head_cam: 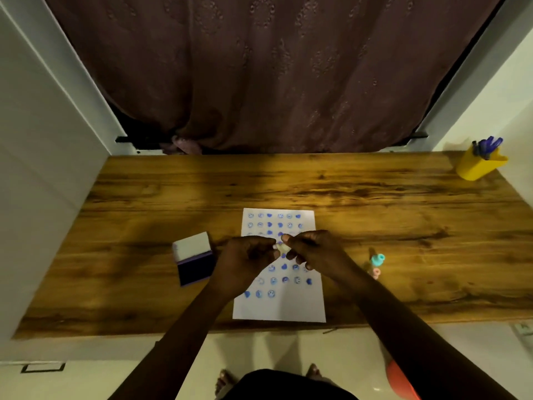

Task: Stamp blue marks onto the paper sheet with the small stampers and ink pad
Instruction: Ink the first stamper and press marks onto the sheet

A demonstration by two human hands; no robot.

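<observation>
Paper sheet (279, 308) lies centred at the table's (375, 197) near edge, rows of blue marks nearly filling it, while left hand (248, 256) and right hand (310, 251) pinch a small pale stamper (281, 248) above it, apparently readying it, open ink pad (193, 259) just left.

I see a wooden tabletop (375, 203) with glossy, streaked grain, a matt white paper sheet (279, 308) at centre, embossed cloth curtain (274, 67) above, and a smooth yellow plastic cup (477, 167) upper right.
</observation>
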